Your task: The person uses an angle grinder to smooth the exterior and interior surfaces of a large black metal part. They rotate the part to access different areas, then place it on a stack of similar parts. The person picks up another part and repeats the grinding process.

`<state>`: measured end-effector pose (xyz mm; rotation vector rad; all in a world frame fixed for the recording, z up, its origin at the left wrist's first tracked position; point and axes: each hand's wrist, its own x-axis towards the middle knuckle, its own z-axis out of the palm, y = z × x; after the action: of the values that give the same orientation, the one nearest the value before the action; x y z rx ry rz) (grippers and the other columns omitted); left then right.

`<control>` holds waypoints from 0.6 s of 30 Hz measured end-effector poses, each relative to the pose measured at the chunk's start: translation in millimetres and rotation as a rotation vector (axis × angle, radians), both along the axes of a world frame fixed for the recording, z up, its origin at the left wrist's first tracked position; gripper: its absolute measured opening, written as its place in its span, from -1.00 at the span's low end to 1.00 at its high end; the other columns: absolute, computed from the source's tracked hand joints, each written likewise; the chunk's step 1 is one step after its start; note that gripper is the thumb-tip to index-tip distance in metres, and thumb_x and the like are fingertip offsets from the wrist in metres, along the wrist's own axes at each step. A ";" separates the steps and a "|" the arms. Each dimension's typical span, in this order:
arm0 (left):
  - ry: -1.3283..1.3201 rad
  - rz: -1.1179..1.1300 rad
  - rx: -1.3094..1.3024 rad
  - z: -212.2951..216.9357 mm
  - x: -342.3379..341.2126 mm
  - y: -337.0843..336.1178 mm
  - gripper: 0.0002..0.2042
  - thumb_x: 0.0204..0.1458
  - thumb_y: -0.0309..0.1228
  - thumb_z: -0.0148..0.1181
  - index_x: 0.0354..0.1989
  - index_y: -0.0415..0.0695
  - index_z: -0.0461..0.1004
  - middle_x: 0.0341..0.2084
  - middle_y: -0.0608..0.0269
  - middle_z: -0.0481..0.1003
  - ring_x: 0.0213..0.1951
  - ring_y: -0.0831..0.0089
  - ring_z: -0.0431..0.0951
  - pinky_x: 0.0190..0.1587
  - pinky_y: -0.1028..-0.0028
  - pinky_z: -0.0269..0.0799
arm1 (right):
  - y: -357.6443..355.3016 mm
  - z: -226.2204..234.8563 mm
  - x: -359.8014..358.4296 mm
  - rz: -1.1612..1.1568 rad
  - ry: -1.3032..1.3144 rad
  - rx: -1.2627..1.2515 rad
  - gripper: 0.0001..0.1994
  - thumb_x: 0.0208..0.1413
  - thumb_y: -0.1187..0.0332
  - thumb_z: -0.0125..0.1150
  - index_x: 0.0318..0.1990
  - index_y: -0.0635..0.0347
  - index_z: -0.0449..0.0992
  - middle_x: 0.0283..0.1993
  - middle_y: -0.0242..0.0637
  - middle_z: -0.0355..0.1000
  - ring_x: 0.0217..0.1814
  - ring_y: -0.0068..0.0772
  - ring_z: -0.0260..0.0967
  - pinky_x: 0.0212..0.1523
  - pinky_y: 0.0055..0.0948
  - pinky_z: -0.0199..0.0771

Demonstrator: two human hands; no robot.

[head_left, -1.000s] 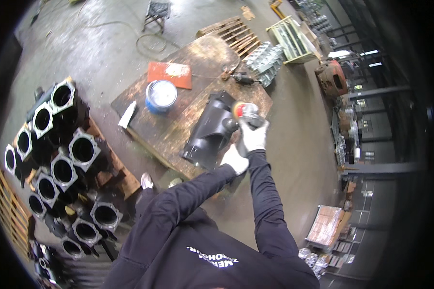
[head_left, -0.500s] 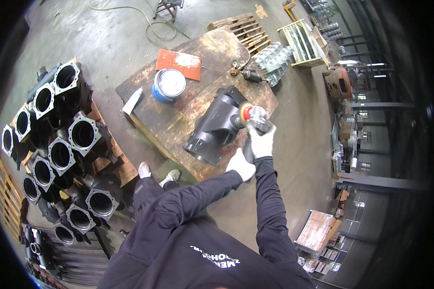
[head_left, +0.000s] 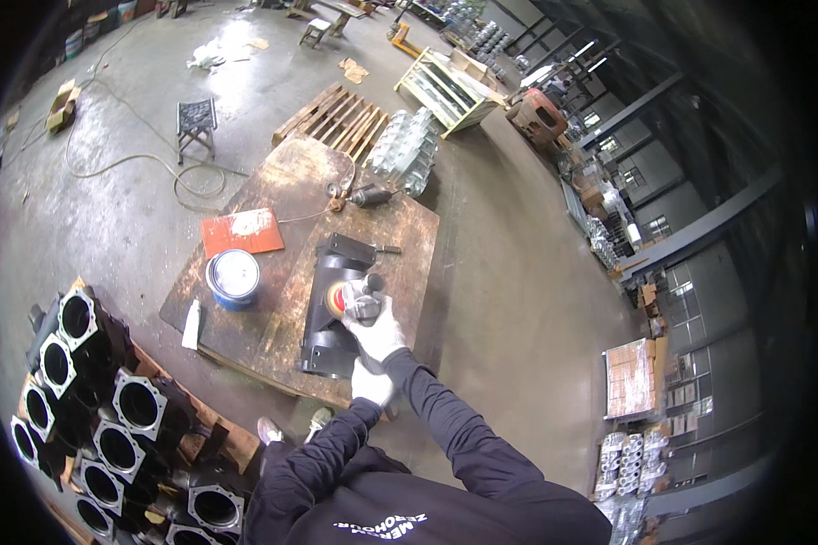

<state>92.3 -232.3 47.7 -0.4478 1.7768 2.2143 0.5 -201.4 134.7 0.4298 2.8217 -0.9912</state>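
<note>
1. The black cast-metal part (head_left: pixel 336 309) lies flat on the rusty steel worktable (head_left: pixel 245 300), giving a steady surface.
2. The gloved right hand (head_left: pixel 377 329) clenches a small grinder (head_left: pixel 354 295), pressing it onto the part's top.
3. The gloved left hand (head_left: pixel 371 381) braces the part's near end; I cannot tell its grip.
4. A paint can (head_left: pixel 234 277) stands aside, within reach.

A person in a dark long-sleeved top and white gloves stands at a rusty metal worktable (head_left: pixel 273 195) in a workshop. The right hand (head_left: pixel 377 331) grips a small power tool (head_left: pixel 359 298) with a red disc against a black cast metal part (head_left: pixel 332 304). The left hand (head_left: pixel 371 381) rests at the part's near end. A blue-sided paint can (head_left: pixel 233 278) stands on the table to the left.
</note>
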 end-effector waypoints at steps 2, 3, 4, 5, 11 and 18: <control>0.016 0.030 0.118 1.8 3.6 0.3 -0.47 0.00 -0.36 0.37 0.08 -0.32 0.29 -0.05 0.02 0.50 0.01 0.29 0.52 0.07 0.36 0.43 | -1.5 1.5 2.0 -0.015 -0.012 -0.008 -0.11 -0.09 -0.06 0.46 0.32 0.05 0.10 0.18 0.16 0.41 0.22 0.17 0.40 0.19 -0.06 0.39; 0.019 0.057 0.138 0.0 1.2 -0.7 -0.43 -0.07 -0.31 0.42 0.05 -0.32 0.31 -0.07 -0.02 0.52 0.00 0.25 0.54 0.06 0.34 0.44 | -3.6 0.5 0.2 -0.008 -0.024 0.013 -0.09 -0.09 -0.10 0.44 0.33 0.05 0.08 0.14 0.18 0.43 0.19 0.18 0.43 0.17 -0.05 0.40; 0.022 0.086 0.157 -2.7 -1.2 -1.1 -0.39 -0.15 -0.26 0.46 0.01 -0.33 0.32 -0.10 -0.06 0.53 -0.01 0.20 0.56 0.05 0.31 0.45 | -4.4 -0.6 -2.1 -0.005 -0.024 0.001 -0.09 -0.08 -0.09 0.45 0.33 0.09 0.08 0.15 0.17 0.42 0.20 0.16 0.42 0.19 -0.08 0.39; 0.046 0.118 0.196 -6.6 -6.4 -2.3 -0.35 -0.22 -0.20 0.50 -0.02 -0.34 0.33 -0.13 -0.11 0.55 -0.02 0.16 0.58 0.04 0.29 0.47 | -5.9 -2.5 -6.1 -0.003 -0.027 -0.009 -0.09 -0.07 -0.07 0.45 0.32 0.13 0.08 0.16 0.16 0.42 0.22 0.13 0.41 0.21 -0.10 0.38; 0.056 0.067 0.075 -15.9 -17.2 -1.5 -0.29 -0.22 -0.16 0.51 0.03 -0.34 0.33 -0.10 -0.12 0.55 0.00 0.11 0.58 0.06 0.29 0.46 | -1.2 -8.9 -13.3 -0.019 -0.002 -0.020 -0.08 -0.08 -0.09 0.45 0.33 0.13 0.07 0.14 0.15 0.43 0.21 0.11 0.42 0.20 -0.12 0.39; 0.190 -0.016 -0.087 3.7 19.7 0.6 -0.51 0.02 -0.22 0.27 0.04 -0.32 0.39 -0.09 -0.16 0.52 0.01 0.03 0.55 0.09 0.21 0.42 | 8.6 -9.8 14.3 -0.066 0.024 0.042 -0.13 -0.13 -0.13 0.47 0.24 0.08 0.16 0.09 0.09 0.47 0.15 0.10 0.47 0.14 -0.10 0.45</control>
<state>112.0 -231.7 51.4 -0.2462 1.9708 2.2399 14.8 -192.9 124.8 0.5221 2.8715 -0.9568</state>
